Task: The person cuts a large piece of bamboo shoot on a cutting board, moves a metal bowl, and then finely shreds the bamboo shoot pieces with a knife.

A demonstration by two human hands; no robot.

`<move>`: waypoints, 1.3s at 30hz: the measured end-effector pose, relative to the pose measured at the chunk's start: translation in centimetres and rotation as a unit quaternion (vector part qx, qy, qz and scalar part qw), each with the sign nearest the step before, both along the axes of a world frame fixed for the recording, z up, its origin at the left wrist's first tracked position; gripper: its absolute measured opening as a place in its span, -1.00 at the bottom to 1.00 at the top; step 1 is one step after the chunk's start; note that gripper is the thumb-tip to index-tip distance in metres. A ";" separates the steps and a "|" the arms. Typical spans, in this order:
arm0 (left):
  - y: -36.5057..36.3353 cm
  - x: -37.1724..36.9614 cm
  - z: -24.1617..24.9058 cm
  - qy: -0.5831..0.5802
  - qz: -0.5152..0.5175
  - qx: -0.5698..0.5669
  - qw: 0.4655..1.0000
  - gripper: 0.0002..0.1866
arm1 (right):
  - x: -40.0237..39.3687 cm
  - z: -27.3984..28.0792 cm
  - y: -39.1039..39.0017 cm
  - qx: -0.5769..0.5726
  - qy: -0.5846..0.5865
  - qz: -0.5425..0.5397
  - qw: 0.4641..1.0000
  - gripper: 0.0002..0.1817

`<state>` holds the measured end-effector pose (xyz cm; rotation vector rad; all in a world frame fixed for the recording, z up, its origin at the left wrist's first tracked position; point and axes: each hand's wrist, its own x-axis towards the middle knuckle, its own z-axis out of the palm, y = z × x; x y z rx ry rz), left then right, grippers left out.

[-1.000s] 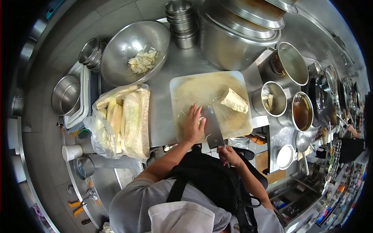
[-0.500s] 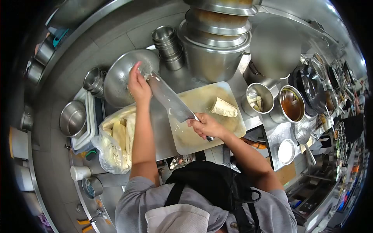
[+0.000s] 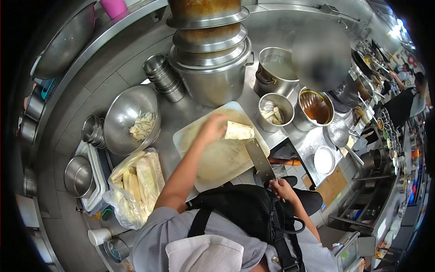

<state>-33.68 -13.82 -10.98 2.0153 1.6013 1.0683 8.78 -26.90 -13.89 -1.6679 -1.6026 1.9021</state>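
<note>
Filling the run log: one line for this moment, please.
left hand: on bamboo shoot piece | right hand: holds cleaver | cutting board beneath

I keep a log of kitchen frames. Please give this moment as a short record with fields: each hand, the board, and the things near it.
left hand: reaches over the board, at the pale wedge
right hand: grips the cleaver by its handle, blade at the board's right edge
board: light, on the steel counter, wedge on its far part
colander: left of board, holds pale cut pieces
bag: near-left, pale long pieces inside
pots: small pot with pale pieces and pot of brown liquid, right of board
</note>
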 end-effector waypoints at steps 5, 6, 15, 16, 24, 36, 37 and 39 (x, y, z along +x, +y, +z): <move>2.0 6.1 -1.2 0.210 -0.067 -0.083 0.972 -0.26 | -0.1 1.0 0.0 0.024 -0.027 -0.024 0.999 -0.60; 2.7 5.9 -1.1 0.216 -0.075 -0.081 0.970 -0.26 | 0.1 0.7 0.0 0.009 -0.009 -0.045 0.999 -0.58; 2.6 -2.3 -1.7 -0.482 -0.050 -0.414 0.771 -0.46 | 0.1 0.1 -0.4 -0.031 0.058 -0.069 0.995 -0.58; 1.6 -2.3 -1.0 -0.484 -0.046 -0.415 0.769 -0.46 | 0.0 -0.1 -0.4 -0.034 0.058 -0.066 0.996 -0.58; -7.0 0.5 1.8 -0.084 0.085 -0.228 0.966 -0.42 | 0.0 -1.6 1.2 -0.048 0.078 -0.061 0.994 -0.64; -11.9 1.2 -4.5 -0.004 0.137 -0.022 0.990 -0.23 | -7.4 5.1 1.5 0.332 -0.027 0.044 0.942 -0.52; -12.2 1.0 -4.4 -0.003 0.125 -0.022 0.992 -0.23 | -7.4 4.0 1.4 0.313 -0.018 0.059 0.948 -0.50; -12.3 0.9 -4.8 -0.006 0.160 -0.093 0.983 -0.25 | -7.4 1.9 1.1 0.293 -0.017 0.052 0.954 -0.46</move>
